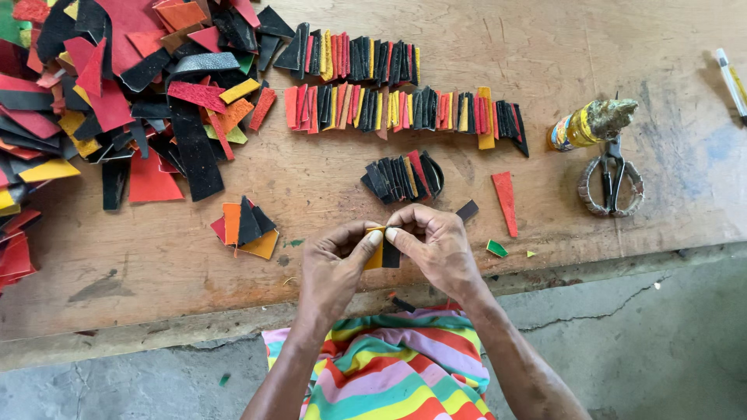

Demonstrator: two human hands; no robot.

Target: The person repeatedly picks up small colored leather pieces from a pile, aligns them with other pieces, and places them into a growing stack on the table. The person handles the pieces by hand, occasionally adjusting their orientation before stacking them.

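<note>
My left hand (336,264) and my right hand (436,245) meet at the front edge of a wooden board (194,257). Together they pinch a small yellow piece and a black piece of leather (383,253), pressed side by side between thumbs and forefingers. Just beyond my fingers lies a short fanned stack of black and red pieces (402,177). A little pile of orange, black and red pieces (246,226) sits to the left of my left hand.
Two long rows of overlapped coloured strips (405,109) lie further back. A big heap of leather scraps (109,93) fills the left. A red strip (505,201), a glue bottle (587,124), scissors (611,183) and a pen (731,78) lie at the right. Striped cloth (389,365) covers my lap.
</note>
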